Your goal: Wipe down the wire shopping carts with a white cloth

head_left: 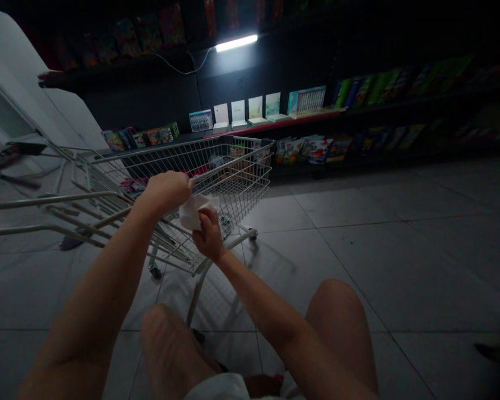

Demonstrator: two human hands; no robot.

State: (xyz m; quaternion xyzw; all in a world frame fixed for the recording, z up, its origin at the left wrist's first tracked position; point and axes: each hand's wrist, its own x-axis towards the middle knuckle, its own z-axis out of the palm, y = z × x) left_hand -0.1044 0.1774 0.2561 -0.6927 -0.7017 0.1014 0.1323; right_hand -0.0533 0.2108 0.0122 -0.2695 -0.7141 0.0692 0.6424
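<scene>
A wire shopping cart (237,183) stands on the tiled floor just ahead of my knees. My left hand (166,189) is closed round the cart's top rim on the near side. Just below it, my right hand (208,233) grips a white cloth (194,211) and presses it against the cart's wire side. Both my bare knees show at the bottom of the view, as I crouch or sit low. A few small colourful items lie inside the cart, too dim to name.
More nested carts (45,189) sit to the left. Dark shelves (300,119) with books and coloured boxes run along the back wall under a tube light (236,43). Grey floor tiles (379,239) stretch to the right.
</scene>
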